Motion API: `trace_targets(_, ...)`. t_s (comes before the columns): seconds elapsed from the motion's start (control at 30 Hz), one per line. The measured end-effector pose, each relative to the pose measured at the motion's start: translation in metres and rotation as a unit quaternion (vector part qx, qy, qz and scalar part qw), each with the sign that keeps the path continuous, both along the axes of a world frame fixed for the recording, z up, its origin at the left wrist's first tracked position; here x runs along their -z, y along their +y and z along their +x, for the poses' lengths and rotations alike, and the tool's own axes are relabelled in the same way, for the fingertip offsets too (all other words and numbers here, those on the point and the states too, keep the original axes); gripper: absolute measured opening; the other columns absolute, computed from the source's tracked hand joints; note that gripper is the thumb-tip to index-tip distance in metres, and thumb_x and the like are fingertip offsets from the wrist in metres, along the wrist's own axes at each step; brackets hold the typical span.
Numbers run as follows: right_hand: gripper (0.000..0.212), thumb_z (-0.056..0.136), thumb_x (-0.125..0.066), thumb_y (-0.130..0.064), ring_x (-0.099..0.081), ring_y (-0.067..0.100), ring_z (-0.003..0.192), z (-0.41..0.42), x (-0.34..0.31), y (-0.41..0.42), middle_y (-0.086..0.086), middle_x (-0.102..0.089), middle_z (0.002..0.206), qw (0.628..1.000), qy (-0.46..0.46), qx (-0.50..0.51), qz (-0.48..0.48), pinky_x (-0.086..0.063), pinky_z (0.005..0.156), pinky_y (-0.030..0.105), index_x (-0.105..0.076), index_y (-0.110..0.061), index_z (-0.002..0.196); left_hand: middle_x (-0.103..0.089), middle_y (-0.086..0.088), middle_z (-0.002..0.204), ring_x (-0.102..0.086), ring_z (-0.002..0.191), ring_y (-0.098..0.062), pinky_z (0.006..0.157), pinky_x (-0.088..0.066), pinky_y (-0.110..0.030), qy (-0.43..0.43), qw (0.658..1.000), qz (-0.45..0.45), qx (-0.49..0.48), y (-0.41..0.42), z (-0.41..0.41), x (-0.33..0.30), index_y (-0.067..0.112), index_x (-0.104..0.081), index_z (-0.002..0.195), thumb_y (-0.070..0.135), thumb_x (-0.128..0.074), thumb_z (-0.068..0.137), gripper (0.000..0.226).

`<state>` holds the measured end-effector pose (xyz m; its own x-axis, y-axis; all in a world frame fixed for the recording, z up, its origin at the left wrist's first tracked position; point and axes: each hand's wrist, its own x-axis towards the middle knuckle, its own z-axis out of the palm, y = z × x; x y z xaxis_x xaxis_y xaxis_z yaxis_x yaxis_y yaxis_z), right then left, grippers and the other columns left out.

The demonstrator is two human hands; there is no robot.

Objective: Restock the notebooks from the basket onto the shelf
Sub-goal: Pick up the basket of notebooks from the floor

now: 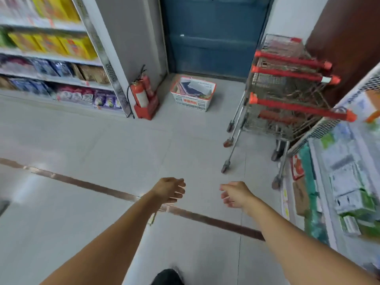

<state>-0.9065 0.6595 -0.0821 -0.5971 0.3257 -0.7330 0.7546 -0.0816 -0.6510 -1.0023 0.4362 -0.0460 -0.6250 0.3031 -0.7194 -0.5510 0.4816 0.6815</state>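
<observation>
Stocked shelf (51,58) is lining the far left, red fire extinguisher (141,93) just past it. Left hand (169,190) is hanging loosely open, gripping nothing. Ahead on the floor, the white basket (192,101) is holding the notebooks (193,88). Right hand (236,194) likewise empty, fingers relaxed. Nested trolleys (287,95) are standing right.
</observation>
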Motion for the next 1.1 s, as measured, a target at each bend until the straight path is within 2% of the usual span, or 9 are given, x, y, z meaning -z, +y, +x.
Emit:
trace_targets(0.1, 0.007, 0.090, -0.064, -0.019, -0.052, 0.018, 0.051, -0.136, 0.002, 0.034, 0.007, -0.060, 0.070, 0.999, 0.003, -0.019, 0.027, -0.047, 0.053, 0.024, -0.062, -0.012, 0.089, -0.065, -0.006, 0.082, -0.059, 0.074, -0.021, 0.066, -0.043, -0.025, 0.041, 0.999, -0.005, -0.006, 0.031, -0.128, 0.001, 0.012, -0.065, 0.093, 0.031, -0.055, 0.097, 0.022)
trace_targets(0.17, 0.008, 0.090, -0.064, -0.019, -0.052, 0.019, 0.051, -0.225, 0.012, 0.054, 0.008, -0.060, 0.070, 0.999, 0.005, -0.022, 0.033, -0.045, 0.050, 0.023, -0.062, -0.012, 0.088, -0.065, -0.007, 0.084, -0.058, 0.074, -0.022, 0.066, -0.042, -0.026, 0.053, 0.998, 0.005, -0.019, 0.054, -0.216, 0.013, 0.011, -0.065, 0.094, 0.030, -0.056, 0.096, 0.021)
trace_targets(0.27, 0.008, 0.091, -0.064, -0.018, -0.052, 0.019, 0.051, -0.343, 0.027, 0.088, 0.008, -0.060, 0.069, 0.999, -0.007, -0.017, 0.035, -0.042, 0.048, 0.023, -0.061, -0.011, 0.088, -0.065, -0.008, 0.086, -0.059, 0.077, -0.022, 0.067, -0.044, -0.026, 0.027, 1.000, 0.002, -0.016, 0.093, -0.338, 0.027, 0.011, -0.065, 0.096, 0.030, -0.055, 0.097, 0.022)
trace_targets(0.4, 0.007, 0.090, -0.065, -0.022, -0.056, 0.017, 0.050, -0.477, 0.028, 0.145, 0.007, -0.063, 0.069, 0.999, -0.028, -0.003, 0.043, -0.047, 0.051, 0.023, -0.063, -0.014, 0.089, -0.066, -0.008, 0.090, -0.059, 0.079, -0.022, 0.074, -0.046, -0.027, -0.005, 0.999, -0.035, 0.019, 0.150, -0.485, 0.022, 0.011, -0.064, 0.096, 0.031, -0.054, 0.097, 0.022)
trace_targets(0.53, 0.009, 0.087, -0.067, -0.025, -0.057, 0.015, 0.046, -0.614, 0.041, 0.221, 0.004, -0.065, 0.065, 0.998, -0.024, 0.022, 0.057, -0.045, 0.046, 0.022, -0.066, -0.016, 0.083, -0.065, -0.008, 0.086, -0.058, 0.073, -0.021, 0.067, -0.043, -0.024, 0.003, 0.997, -0.061, 0.039, 0.225, -0.631, 0.027, 0.012, -0.064, 0.093, 0.030, -0.054, 0.097, 0.021)
trace_targets(0.63, 0.011, 0.087, -0.066, -0.022, -0.056, 0.018, 0.048, -0.720, 0.071, 0.275, 0.007, -0.065, 0.065, 0.998, -0.015, 0.043, 0.051, -0.047, 0.050, 0.025, -0.066, -0.012, 0.081, -0.063, -0.008, 0.081, -0.055, 0.065, -0.021, 0.062, -0.040, -0.023, 0.011, 0.995, -0.077, 0.057, 0.284, -0.737, 0.047, 0.013, -0.063, 0.084, 0.027, -0.055, 0.096, 0.020)
trace_targets(0.8, 0.010, 0.086, -0.065, -0.017, -0.054, 0.019, 0.047, -0.879, 0.100, 0.334, 0.007, -0.063, 0.064, 0.998, -0.048, 0.042, 0.017, -0.046, 0.051, 0.023, -0.062, -0.013, 0.078, -0.054, -0.013, 0.076, -0.046, 0.057, -0.021, 0.053, -0.027, -0.023, 0.004, 0.998, -0.069, 0.011, 0.350, -0.887, 0.071, 0.011, -0.059, 0.080, 0.018, -0.055, 0.095, 0.017)
trace_targets(1.0, 0.005, 0.085, -0.067, -0.019, -0.054, 0.020, 0.049, -1.051, 0.130, 0.391, 0.009, -0.062, 0.065, 0.995, -0.095, 0.025, 0.022, -0.044, 0.051, 0.023, -0.065, -0.014, 0.085, -0.052, -0.008, 0.067, -0.048, 0.043, -0.014, 0.046, -0.031, -0.018, -0.042, 0.996, -0.073, -0.004, 0.400, -1.083, 0.127, 0.012, -0.056, 0.075, 0.015, -0.045, 0.098, 0.026)
trace_targets(1.1, 0.007, 0.079, -0.067, -0.018, -0.056, 0.020, 0.047, -1.133, 0.182, 0.427, 0.008, -0.064, 0.062, 0.992, -0.107, 0.024, 0.057, -0.045, 0.048, 0.022, -0.069, -0.011, 0.079, -0.062, -0.006, 0.071, -0.058, 0.055, -0.015, 0.050, -0.041, -0.022, -0.020, 0.992, -0.116, 0.048, 0.436, -1.192, 0.196, 0.010, -0.063, 0.086, 0.024, -0.050, 0.099, 0.023)
